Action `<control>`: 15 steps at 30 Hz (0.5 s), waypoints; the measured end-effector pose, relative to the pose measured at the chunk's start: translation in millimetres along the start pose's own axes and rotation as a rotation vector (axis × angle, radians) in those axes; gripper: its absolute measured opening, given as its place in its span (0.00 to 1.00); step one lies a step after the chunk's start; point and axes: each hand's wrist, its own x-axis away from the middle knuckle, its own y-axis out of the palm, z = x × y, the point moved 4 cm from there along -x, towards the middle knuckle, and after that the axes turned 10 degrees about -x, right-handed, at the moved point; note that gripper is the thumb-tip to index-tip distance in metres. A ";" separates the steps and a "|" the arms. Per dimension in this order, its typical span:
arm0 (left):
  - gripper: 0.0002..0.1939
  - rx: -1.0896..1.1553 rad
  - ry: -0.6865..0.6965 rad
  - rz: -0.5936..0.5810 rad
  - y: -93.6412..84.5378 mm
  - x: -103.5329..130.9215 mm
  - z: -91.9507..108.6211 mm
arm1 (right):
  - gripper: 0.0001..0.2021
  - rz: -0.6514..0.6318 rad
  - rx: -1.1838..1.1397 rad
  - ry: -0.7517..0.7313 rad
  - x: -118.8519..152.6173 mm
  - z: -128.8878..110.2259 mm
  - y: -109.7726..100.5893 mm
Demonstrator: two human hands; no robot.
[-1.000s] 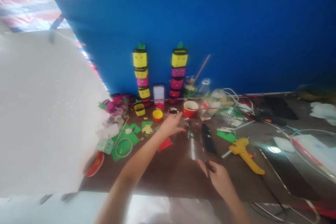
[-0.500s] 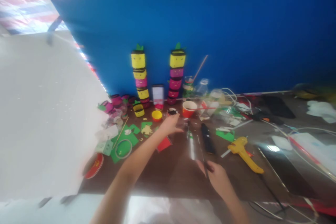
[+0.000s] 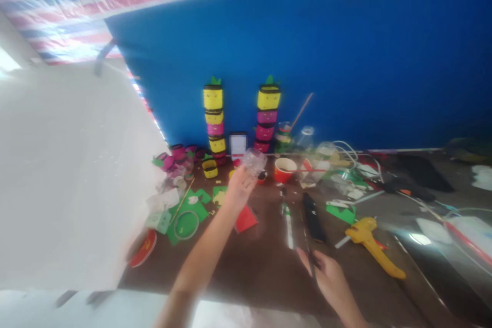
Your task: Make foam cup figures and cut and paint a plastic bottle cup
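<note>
My left hand (image 3: 241, 187) reaches over the middle of the table, its fingers closed round a clear plastic cup-like piece (image 3: 255, 160). Behind and beside that piece are a small dark-topped container (image 3: 262, 177) and a red paper cup (image 3: 285, 170). Close to the table's front, my right hand (image 3: 322, 266) grips a thin, dark-handled tool (image 3: 311, 261) whose slender end points away from me; blur hides its exact kind. A white marker (image 3: 289, 228) and a flat black case (image 3: 314, 218) lie just beyond this hand.
Two stacks of yellow and magenta faced cups, a left stack (image 3: 213, 113) and a right stack (image 3: 268, 113), stand against the blue board (image 3: 346, 51). Green paper scraps (image 3: 192, 215) lie left. A yellow glue gun (image 3: 374, 246) and a dark tablet (image 3: 434, 277) lie right.
My left hand has lifted slightly and now shows the clear plastic piece in its fingers. My right hand keeps its tool in much the same place. The camera view has shifted a little.
</note>
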 end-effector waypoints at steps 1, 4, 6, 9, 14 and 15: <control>0.19 0.040 -0.009 -0.014 2.5 2.8 3.0 | 0.21 -0.003 0.000 -0.006 -1.2 -1.6 2.1; 0.19 0.109 0.011 -0.028 9.8 9.5 11.4 | 0.21 -0.018 -0.005 -0.021 -4.3 -6.6 7.8; 0.18 0.113 0.056 -0.017 13.0 12.5 16.2 | 0.21 -0.030 -0.007 -0.016 -5.7 -8.5 10.2; 0.17 0.119 0.123 -0.031 16.0 15.4 21.2 | 0.21 -0.054 -0.009 0.005 -7.1 -10.5 10.9; 0.18 0.142 0.178 -0.037 17.3 19.5 25.2 | 0.20 -0.081 0.065 -0.044 -13.3 -29.3 2.7; 0.18 0.133 0.182 -0.026 17.4 20.5 25.8 | 0.20 -0.086 0.091 -0.064 -15.5 -36.8 0.0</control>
